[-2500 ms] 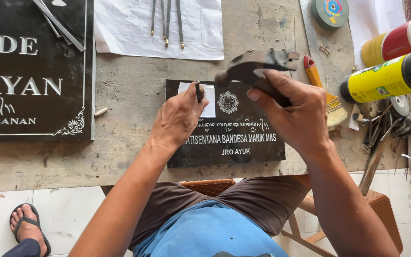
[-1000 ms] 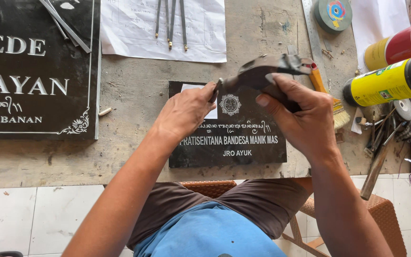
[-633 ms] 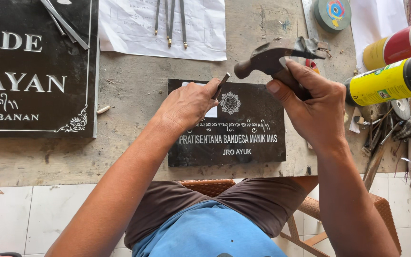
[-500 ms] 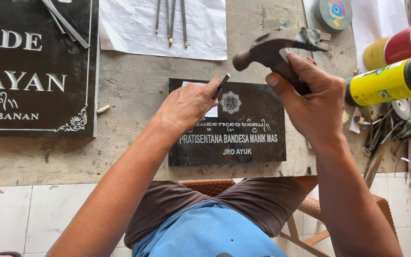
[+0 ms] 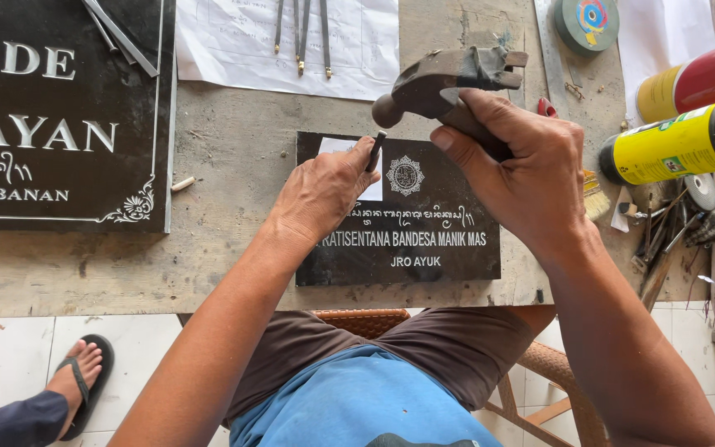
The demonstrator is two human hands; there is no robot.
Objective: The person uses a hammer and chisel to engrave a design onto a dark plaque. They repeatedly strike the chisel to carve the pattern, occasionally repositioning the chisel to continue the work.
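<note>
A small black stone plaque (image 5: 448, 248) with white carved lettering and a round emblem lies on the concrete bench (image 5: 233, 157). My left hand (image 5: 324, 190) rests on its upper left part and holds a thin dark chisel (image 5: 375, 150), tip down beside a white paper patch. My right hand (image 5: 523, 170) grips a worn hammer (image 5: 440, 83), raised above the plaque with its head just above and right of the chisel's top.
A larger black lettered plaque (image 5: 59, 116) lies at left with metal rods on it. White paper (image 5: 233, 50) with slim tools sits at the back. Two spray cans (image 5: 688, 141), a brush, a grinding disc (image 5: 585, 21) and scrap clutter the right. Another person's sandalled foot (image 5: 80, 377) shows bottom left.
My right hand lifted the hammer up off the chisel and holds it raised. My left hand stays on the plaque with the chisel. A sandalled foot has come into view again.
</note>
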